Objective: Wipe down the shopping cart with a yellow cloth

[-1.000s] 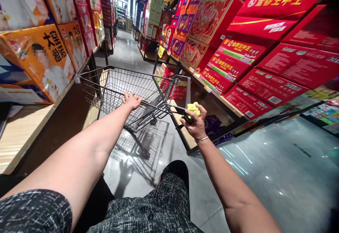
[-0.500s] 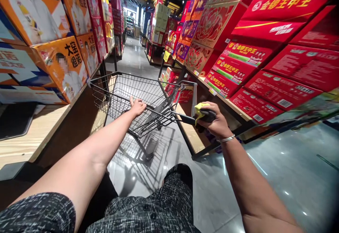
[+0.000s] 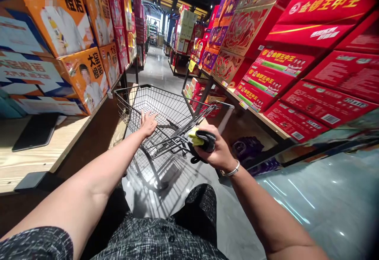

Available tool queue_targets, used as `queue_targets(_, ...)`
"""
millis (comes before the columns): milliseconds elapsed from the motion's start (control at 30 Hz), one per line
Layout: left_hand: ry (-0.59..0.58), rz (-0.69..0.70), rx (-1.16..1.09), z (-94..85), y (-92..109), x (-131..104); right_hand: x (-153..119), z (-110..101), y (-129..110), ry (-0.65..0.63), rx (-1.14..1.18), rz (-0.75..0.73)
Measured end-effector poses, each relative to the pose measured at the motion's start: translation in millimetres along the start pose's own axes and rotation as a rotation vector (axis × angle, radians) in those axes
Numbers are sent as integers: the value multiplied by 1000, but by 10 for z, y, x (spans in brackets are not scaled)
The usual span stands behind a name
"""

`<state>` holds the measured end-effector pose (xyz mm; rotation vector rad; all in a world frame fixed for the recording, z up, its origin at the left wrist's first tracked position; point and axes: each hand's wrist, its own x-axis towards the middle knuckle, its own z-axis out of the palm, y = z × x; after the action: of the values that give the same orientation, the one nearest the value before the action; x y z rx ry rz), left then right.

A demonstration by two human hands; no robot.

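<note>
A wire shopping cart (image 3: 161,100) stands in front of me, its basket turned toward the left shelf. My left hand (image 3: 149,124) lies over the cart's near rim, fingers spread and pointing into the basket. In my right hand (image 3: 217,145) is a bunched yellow and dark grey cloth (image 3: 205,139), gripped between thumb and fingers. That hand is over the cart's near right end, just left of its pale handle bar (image 3: 227,118). Whether the cloth touches the cart frame I cannot tell. A silver bangle (image 3: 232,169) circles my right wrist.
Orange drink cartons (image 3: 85,80) are stacked on the left wooden shelf, with a dark phone-like slab (image 3: 36,131) near its edge. Red boxes (image 3: 314,102) fill the right shelf, above purple packages (image 3: 248,148). A tiled aisle (image 3: 155,62) runs ahead between the shelves.
My right hand has moved left with the cloth, away from the handle bar's end. My left hand has slid slightly left along the rim. The view has shifted a little.
</note>
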<state>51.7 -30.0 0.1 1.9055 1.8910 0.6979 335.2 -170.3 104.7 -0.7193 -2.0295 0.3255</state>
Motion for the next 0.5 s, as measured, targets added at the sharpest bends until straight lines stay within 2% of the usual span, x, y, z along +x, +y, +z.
queue_targets(67, 48, -97, -6, -66, 42, -42, 82, 73, -70, -72, 1, -14)
queue_targets(133, 90, -94, -50, -132, 128, -150, 230, 108, -88, -157, -13, -42)
queue_targets(200, 129, 34, -150, -201, 255, -351, 434, 134, -54, -172, -68, -77)
queue_targets(233, 184, 108, -217, -239, 331, -488, 552, 160, -20, -155, -108, -81)
queue_targets(300, 271, 285, -328, -323, 492, -809, 801, 256, 69, -150, -192, -38)
queue_targets(333, 323, 363, -362, -369, 566, -976, 928, 329, 120, -194, -236, 11)
queue_targets(400, 395, 500, -371, -460, 679, -1266, 1170, 508, 228, -388, -324, 151)
queue_targets(433, 376, 550, -352, -501, 708, -1373, 1281, 599, 283, -514, -361, 235)
queue_targets(500, 254, 678, -311, -565, 707, -1487, 1466, 742, 394, -746, -427, 392)
